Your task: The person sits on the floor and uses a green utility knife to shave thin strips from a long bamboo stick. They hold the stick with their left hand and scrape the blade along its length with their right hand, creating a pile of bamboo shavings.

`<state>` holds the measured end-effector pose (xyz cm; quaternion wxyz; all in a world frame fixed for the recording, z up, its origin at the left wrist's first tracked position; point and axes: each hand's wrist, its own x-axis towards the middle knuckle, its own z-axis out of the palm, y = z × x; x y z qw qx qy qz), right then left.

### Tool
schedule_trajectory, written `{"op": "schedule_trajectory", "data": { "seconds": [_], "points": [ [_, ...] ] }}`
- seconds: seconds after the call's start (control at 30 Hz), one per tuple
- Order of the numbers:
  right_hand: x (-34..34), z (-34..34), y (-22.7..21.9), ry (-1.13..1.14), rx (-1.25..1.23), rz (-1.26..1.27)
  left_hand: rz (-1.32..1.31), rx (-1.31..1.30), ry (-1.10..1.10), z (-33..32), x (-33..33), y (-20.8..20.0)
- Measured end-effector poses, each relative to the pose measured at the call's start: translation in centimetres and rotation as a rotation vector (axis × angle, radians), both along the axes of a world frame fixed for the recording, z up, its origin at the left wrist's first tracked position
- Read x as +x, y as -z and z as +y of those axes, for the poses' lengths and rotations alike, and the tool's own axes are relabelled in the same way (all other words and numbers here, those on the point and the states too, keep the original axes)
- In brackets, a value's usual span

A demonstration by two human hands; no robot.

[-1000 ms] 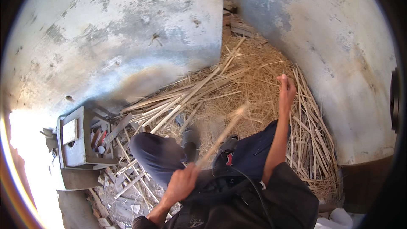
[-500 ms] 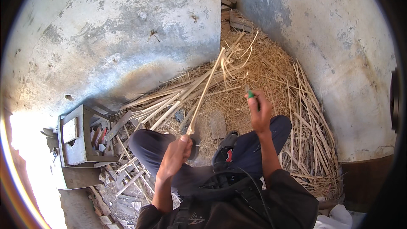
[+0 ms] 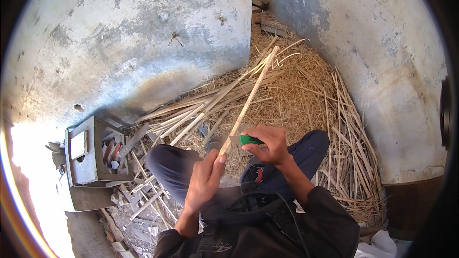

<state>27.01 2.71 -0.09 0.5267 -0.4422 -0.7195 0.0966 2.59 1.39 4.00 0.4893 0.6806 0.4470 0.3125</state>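
Observation:
My left hand [image 3: 206, 177] is closed round the near end of a pale split-wood strip [image 3: 251, 96], which slants away up and to the right. Curled shavings [image 3: 289, 59] show beside its far end. My right hand [image 3: 268, 144] grips a knife [image 3: 249, 139] by its green handle. The short blade lies against the strip just beyond my left thumb. Both hands are above my crossed legs, close together.
A bundle of strips [image 3: 189, 118] lies to the left on a heap of fine shavings [image 3: 301, 95]. More strips [image 3: 351, 148] are piled along the right wall. A wooden box [image 3: 88, 157] stands at the left, and walls [image 3: 158, 28] enclose the far side.
My right hand has come down and left, bringing the knife from apart onto the strip. My left hand has shifted slightly right, and the strip's far end has swung right.

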Motion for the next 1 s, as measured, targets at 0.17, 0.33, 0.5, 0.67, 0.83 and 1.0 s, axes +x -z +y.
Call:
{"op": "schedule_trajectory", "data": {
  "seconds": [0.17, 0.33, 0.5, 0.67, 0.83, 1.0],
  "points": [
    [0.1, -0.3, 0.3, -0.002, 0.007, -0.031, 0.113, 0.085, -0.038, -0.3, 0.2, -0.6],
    [0.4, 0.0, -0.4, 0.001, 0.065, -0.037, 0.132, 0.123, -0.061, -0.8, 0.7, -1.0],
    [0.5, -0.1, -0.3, 0.04, 0.077, -0.037, 0.135, 0.128, -0.059, -0.8, 1.0, -1.1],
    [1.0, 0.1, -0.4, 0.093, 0.11, -0.085, 0.171, 0.137, -0.062, -0.6, 1.2, -1.4],
    [1.3, 0.2, -0.4, 0.109, 0.146, -0.124, 0.171, 0.119, -0.068, -0.7, 1.2, -1.0],
    [1.8, 0.3, 0.1, 0.141, 0.174, -0.11, 0.19, 0.099, -0.062, -0.8, 1.1, -0.8]
  ]
}}
